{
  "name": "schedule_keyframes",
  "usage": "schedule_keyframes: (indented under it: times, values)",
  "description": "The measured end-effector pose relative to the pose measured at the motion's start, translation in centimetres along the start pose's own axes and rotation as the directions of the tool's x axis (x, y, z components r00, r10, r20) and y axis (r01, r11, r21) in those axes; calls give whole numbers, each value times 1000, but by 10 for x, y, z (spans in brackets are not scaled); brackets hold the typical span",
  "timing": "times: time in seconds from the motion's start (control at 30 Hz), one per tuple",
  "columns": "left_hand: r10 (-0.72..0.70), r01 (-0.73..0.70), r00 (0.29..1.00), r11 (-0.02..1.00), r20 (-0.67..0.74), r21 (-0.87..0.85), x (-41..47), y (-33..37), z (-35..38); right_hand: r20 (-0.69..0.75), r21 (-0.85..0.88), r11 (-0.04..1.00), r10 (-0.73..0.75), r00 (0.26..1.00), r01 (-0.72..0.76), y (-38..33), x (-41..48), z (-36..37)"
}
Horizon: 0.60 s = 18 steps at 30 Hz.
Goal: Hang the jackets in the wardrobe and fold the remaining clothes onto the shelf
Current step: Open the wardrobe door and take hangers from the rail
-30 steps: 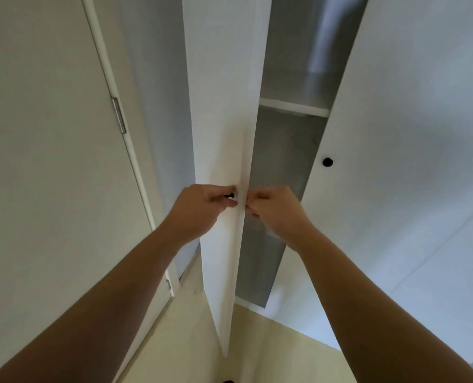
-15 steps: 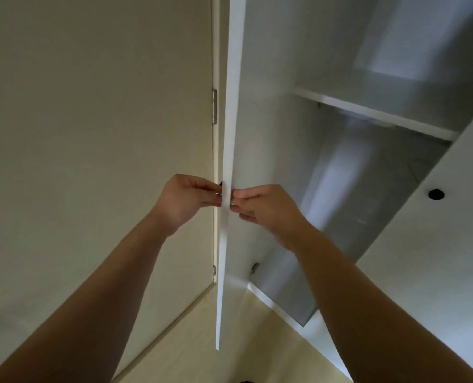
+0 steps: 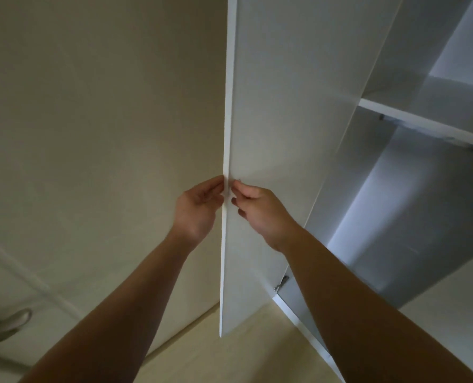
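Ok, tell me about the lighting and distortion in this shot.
Head view: dim overall, beige wall in soft shadow; a brighter bluish patch lights the white wardrobe interior below its white shelf. Wide-angle lens splays the forearms and tilts the white door panel's straight edges. No glare.

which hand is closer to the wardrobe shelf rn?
Right. The right hand is on the door's inner face, the side toward the shelf; the left hand is on the door's outer side, farther away.

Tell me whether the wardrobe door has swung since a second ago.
Yes. The wardrobe door has swung further open, away from the shelf, baring more of the interior; both hands remain at its edge.
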State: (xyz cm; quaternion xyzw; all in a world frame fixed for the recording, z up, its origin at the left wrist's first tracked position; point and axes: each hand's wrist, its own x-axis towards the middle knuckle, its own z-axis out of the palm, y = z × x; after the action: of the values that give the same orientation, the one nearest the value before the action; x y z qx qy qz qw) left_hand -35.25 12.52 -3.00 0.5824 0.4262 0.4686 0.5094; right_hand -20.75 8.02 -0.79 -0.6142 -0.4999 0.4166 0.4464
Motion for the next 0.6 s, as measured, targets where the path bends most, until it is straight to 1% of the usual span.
schedule_keyframes:
  times: [0.03,0.1,0.17,0.23,0.3,0.4,0.5,0.6]
  values:
    - [25,-25,999,1000,-34,10,-4,-3,2,9,13,1000,1,1000,-2,2,1,1]
    - [123,-117,987,991,-108,62,-14,-7,8,-9,37,999,7,1000,-6,6,0,-2]
    - [191,-182,970,981,-149,70,-20,-7,18,-70,59,998,19,997,-15,11,-6,-10]
    - [193,-190,971,981,-141,32,-20,-5,31,-165,82,996,34,986,-21,17,-14,-26]
    - [168,-169,982,986,-81,-9,-17,-4,49,-282,78,997,47,958,-26,24,-24,-46]
    - [164,-163,986,986,39,-28,-12,-1,89,-461,97,993,104,881,-66,37,-41,-83]
    - [163,-156,968,986,191,-50,-9,3,139,-611,112,984,177,772,-137,53,-62,-123]
    - [197,-192,911,980,361,-49,-9,10,190,-721,171,971,239,650,-167,65,-86,-164]
